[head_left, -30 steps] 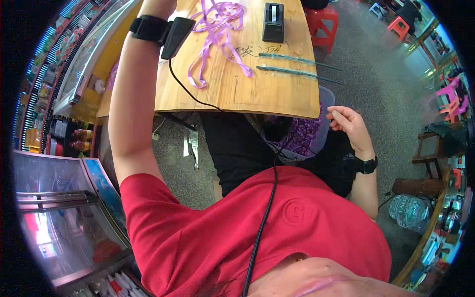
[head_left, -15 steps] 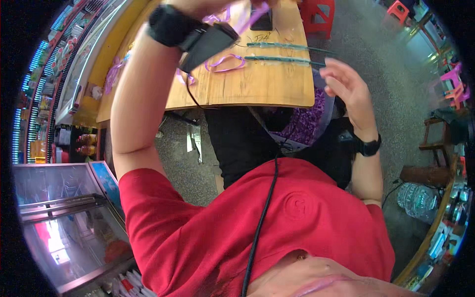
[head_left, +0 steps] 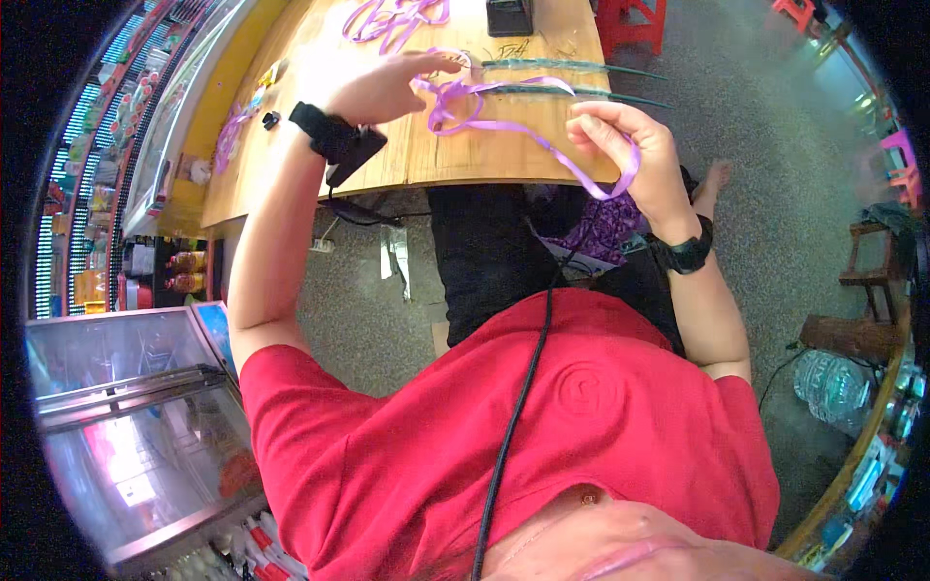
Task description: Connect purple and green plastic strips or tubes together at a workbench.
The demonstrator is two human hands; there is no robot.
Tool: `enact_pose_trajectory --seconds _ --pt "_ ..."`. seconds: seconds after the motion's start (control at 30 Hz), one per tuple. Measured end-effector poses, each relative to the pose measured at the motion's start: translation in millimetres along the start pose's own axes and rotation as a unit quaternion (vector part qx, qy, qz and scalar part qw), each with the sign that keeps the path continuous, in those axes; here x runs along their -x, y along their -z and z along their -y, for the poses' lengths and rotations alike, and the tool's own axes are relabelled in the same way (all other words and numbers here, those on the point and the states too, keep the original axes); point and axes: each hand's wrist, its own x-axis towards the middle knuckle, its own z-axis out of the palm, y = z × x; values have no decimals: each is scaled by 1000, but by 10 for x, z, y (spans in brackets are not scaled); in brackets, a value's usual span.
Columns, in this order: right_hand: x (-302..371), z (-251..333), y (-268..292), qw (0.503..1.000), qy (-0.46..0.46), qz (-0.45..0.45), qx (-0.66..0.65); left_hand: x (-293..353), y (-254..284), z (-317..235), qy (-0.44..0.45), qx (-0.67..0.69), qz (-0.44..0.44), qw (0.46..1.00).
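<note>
A purple ribbon (head_left: 523, 128) runs in a loose curve from a small tangle on the wooden table (head_left: 378, 165) across to my right hand (head_left: 635, 155). The thumb and fingers of that hand are pinched on the ribbon just off the table's near right corner. My left hand (head_left: 383, 85) hovers over the table with fingers stretched out and thumb apart, beside the ribbon's looped part; whether it touches the ribbon is unclear. Two long, thin green rods (head_left: 547, 66) lie side by side beyond the ribbon, their dark tips sticking out past the table's right edge.
More purple ribbon (head_left: 395, 21) lies loosely at the table's far side, near a black stand (head_left: 511, 17). A tub of purple pieces (head_left: 591, 237) is under the near edge, by my legs. Red stools (head_left: 630, 27) stand at the far right; a glass-topped freezer (head_left: 116, 387) is at left.
My left hand has come back from the far side of the table and its fingers have spread. My right hand, empty before, now pinches the ribbon, which stretches between the hands.
</note>
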Motion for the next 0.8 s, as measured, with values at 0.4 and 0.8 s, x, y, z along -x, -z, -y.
enact_pose_trajectory --seconds 0.4,0.8 --pt "301 32 282 997 -23 -74 -14 231 609 305 93 426 -347 830" --pt "460 2 451 992 -9 -128 14 227 325 736 136 -271 -283 910"
